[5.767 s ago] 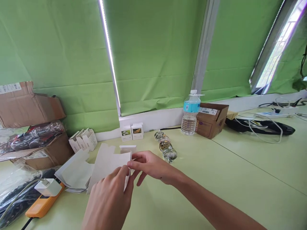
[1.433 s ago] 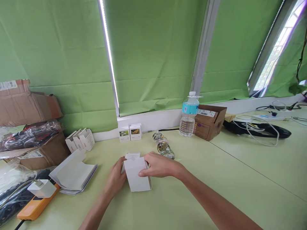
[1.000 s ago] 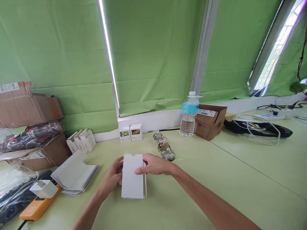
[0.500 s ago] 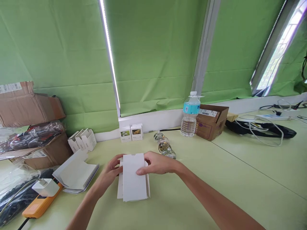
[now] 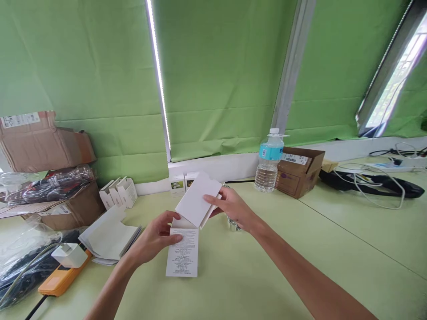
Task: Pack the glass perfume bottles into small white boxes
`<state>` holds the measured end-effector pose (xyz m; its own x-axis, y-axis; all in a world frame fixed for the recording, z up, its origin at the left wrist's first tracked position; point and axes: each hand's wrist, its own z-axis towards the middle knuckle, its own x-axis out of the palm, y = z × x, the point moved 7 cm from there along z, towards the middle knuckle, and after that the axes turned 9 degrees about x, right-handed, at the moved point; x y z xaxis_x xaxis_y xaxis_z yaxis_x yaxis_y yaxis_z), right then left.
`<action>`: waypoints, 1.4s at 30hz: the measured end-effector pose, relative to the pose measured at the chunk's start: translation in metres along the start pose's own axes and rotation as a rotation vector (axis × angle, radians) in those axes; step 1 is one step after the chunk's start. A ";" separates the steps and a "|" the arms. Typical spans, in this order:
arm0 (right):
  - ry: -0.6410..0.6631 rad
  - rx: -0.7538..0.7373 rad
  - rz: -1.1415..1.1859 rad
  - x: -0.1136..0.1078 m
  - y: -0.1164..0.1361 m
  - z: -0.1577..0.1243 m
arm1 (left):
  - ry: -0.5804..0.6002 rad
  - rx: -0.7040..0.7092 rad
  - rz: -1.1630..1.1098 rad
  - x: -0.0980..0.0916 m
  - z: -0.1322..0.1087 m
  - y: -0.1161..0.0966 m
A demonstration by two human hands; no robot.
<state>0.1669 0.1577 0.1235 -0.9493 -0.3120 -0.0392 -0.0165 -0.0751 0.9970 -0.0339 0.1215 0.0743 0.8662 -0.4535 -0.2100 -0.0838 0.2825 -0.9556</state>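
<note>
My left hand (image 5: pixel 158 235) is closed on a flattened white carton (image 5: pixel 182 258) covered with small dark print, pinching its upper left edge just over the table. Between the thumb and fingers of my right hand (image 5: pixel 235 208) are plain white flattened cartons (image 5: pixel 198 199), tilted and raised above the printed one. Their lower edge overlaps the top of that printed carton. Behind my right wrist, small shiny glass pieces (image 5: pixel 233 226) are mostly hidden. A pile of folded white sheets or flat cartons (image 5: pixel 111 235) lies left of my left hand.
Small white boxes with pictures (image 5: pixel 177 186) stand against the wall, and more narrow white boxes (image 5: pixel 118 194) lean farther left. A water bottle (image 5: pixel 269 162) and a brown carton (image 5: pixel 296 173) are at the back right. An orange power strip (image 5: pixel 63 278) lies front left.
My right hand has lifted the plain white cartons up and away, tilting them. This uncovers the printed carton, now in my left hand. The view has shifted slightly.
</note>
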 end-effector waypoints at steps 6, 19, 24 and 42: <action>-0.045 -0.010 0.038 0.003 -0.003 0.001 | 0.003 -0.003 0.083 0.003 -0.002 -0.006; 0.127 -0.029 -0.243 0.015 -0.011 0.005 | -0.047 0.033 0.098 -0.010 -0.001 0.000; 0.137 -0.055 -0.400 0.014 0.000 -0.002 | -0.095 0.042 0.188 -0.012 -0.001 -0.003; 0.149 -0.035 -0.508 0.024 0.009 -0.014 | -0.134 0.047 0.520 -0.004 -0.005 -0.025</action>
<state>0.1486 0.1362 0.1309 -0.7694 -0.3593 -0.5281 -0.4497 -0.2824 0.8474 -0.0373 0.1122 0.0979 0.7717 -0.1323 -0.6221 -0.4994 0.4797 -0.7214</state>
